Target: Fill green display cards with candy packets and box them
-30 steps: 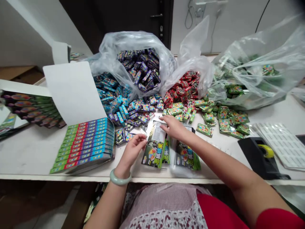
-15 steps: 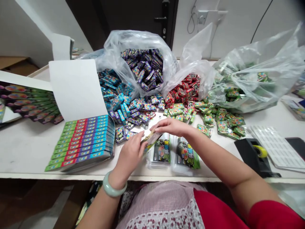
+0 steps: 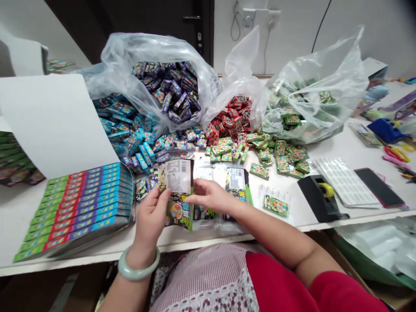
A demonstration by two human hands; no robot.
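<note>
In my left hand point(image 3: 152, 216) is an unfolded printed card point(image 3: 178, 190), its thumb pressed on the front. The card's upper part carries a barcode; the lower part is black and green with a colourful round picture. My right hand point(image 3: 211, 197) is at the card's right edge, fingers apart and slightly curled; whether a fingertip touches the edge I cannot tell. Under and beyond this hand lie two more such cards, one with a visible pale panel point(image 3: 236, 181), on clear plastic. Small purple boxes point(image 3: 142, 187) lie just behind my left hand.
Left stands an open display box point(image 3: 78, 199) filled with rows of coloured small boxes. Behind, plastic bags point(image 3: 211, 86) spill blue, purple, red and green boxes. To the right are a tape dispenser point(image 3: 320, 197), label sheets point(image 3: 344, 182), a dark phone point(image 3: 378, 186) and scissors point(image 3: 398, 154).
The view has shifted to the right. The card, tilted between both hands before, now faces me unfolded in my left hand. My right hand has come down from its top to its right side.
</note>
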